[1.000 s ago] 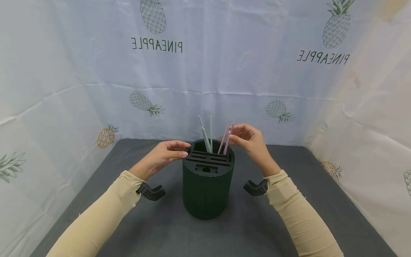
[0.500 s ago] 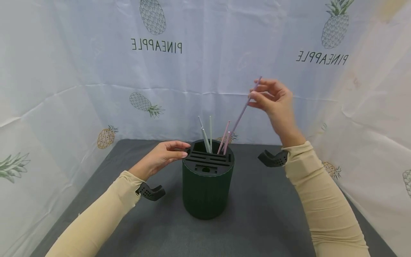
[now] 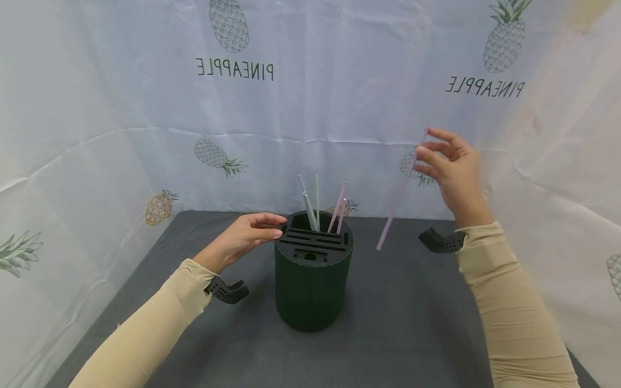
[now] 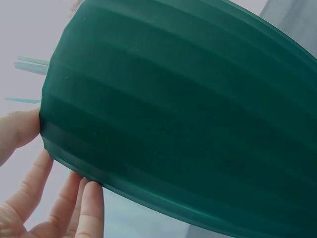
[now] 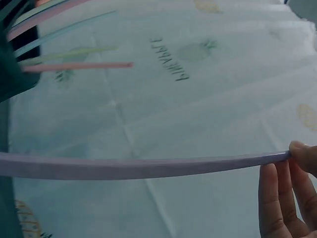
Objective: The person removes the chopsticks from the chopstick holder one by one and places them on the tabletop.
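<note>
A dark green pen holder (image 3: pixel 310 291) with a slotted black top stands upright on the grey tabletop. My left hand (image 3: pixel 245 234) touches its upper left rim. In the left wrist view, the thumb (image 4: pixel 20 131) meets the top edge while fairly straight fingers (image 4: pixel 91 208) rest against the ribbed wall. Out to the right and raised, my right hand (image 3: pixel 451 167) pinches a pale purple straw (image 3: pixel 386 231) near its upper end. The straw slants down to the left, apart from the holder. Several pale green, bluish and pink straws (image 3: pixel 335 213) stand in the holder's rear compartment.
The grey tabletop (image 3: pixel 388 334) surrounds the holder. A white curtain (image 3: pixel 310 97) printed with pineapples hangs behind it and along both sides. Black curved mounts (image 3: pixel 441 241) stick out from both wrists.
My right hand has pulled the purple straw up out of the holder and carried it right. The left hand stays at the rim. The holder has hardly moved.
</note>
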{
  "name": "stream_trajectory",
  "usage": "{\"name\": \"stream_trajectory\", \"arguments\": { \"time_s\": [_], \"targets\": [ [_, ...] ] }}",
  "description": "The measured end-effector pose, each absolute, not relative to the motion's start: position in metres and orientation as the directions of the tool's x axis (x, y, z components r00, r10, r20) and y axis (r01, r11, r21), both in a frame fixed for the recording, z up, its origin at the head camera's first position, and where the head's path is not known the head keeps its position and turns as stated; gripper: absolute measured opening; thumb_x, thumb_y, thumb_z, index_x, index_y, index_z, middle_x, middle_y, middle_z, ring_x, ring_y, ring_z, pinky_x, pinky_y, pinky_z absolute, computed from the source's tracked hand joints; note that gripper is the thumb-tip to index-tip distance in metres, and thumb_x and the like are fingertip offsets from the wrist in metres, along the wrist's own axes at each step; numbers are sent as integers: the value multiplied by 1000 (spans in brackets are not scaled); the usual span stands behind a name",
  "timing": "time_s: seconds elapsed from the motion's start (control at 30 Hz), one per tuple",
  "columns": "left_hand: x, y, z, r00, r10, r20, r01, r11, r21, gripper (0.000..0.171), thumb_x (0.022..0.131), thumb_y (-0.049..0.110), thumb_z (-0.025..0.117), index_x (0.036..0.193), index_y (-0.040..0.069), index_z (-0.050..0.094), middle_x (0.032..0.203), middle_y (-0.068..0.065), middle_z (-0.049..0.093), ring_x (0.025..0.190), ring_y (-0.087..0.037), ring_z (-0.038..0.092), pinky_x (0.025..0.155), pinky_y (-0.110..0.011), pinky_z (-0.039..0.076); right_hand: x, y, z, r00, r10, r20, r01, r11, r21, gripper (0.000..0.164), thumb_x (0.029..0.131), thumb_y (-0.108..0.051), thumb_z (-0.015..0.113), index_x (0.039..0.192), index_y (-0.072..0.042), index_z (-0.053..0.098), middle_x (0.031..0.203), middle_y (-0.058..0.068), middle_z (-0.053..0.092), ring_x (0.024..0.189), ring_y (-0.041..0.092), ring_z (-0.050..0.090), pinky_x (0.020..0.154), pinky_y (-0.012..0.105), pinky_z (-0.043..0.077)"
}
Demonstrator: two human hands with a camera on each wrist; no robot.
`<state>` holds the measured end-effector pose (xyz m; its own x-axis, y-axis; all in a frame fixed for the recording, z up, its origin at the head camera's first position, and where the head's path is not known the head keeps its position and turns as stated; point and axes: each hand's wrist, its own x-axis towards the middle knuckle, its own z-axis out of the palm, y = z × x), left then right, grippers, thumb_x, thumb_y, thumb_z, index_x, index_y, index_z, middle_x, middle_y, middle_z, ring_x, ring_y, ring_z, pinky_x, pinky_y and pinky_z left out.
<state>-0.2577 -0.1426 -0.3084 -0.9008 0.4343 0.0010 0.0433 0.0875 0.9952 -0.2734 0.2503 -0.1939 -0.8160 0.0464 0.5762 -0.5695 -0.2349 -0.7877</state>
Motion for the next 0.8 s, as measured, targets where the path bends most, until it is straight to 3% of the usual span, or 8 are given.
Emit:
{"name": "stream_trajectory", "arguments": {
  "time_s": [0.2,0.37,0.63,0.8],
  "targets": [
    [-259,-142,-311,-900,436,5,49,89,995,51,90,14,68,136,1,51,145,-14,45,128,-24,49,115,-46,33,-289,256,-277,-915,-57,399,-400,-3,-917,35,89,-5,68,123,-12,65,94,-2,66,85,9,68,74,26,59],
    [-259,-142,-310,-901,433,3,44,85,995,50,90,13,68,136,1,52,144,-13,45,130,-25,48,115,-45,34,-302,251,-336,-972,-124,201,-221,182,-958,50,90,-17,69,137,-4,53,100,-5,68,92,9,67,79,30,59],
    [-258,-142,-308,-901,434,-4,40,91,995,51,89,13,69,136,1,51,145,-13,45,132,-27,45,115,-46,32,-315,237,-390,-984,-180,8,-66,317,-946,49,94,-12,63,139,2,49,125,27,60,97,17,68,85,40,58],
    [-258,-142,-308,-903,430,-7,38,96,995,51,90,13,69,136,1,51,144,-15,45,131,-28,45,115,-47,32,-326,231,-415,-981,-181,-74,10,335,-942,45,94,-5,61,135,9,49,117,27,65,94,19,69,78,36,60]
  ]
}}
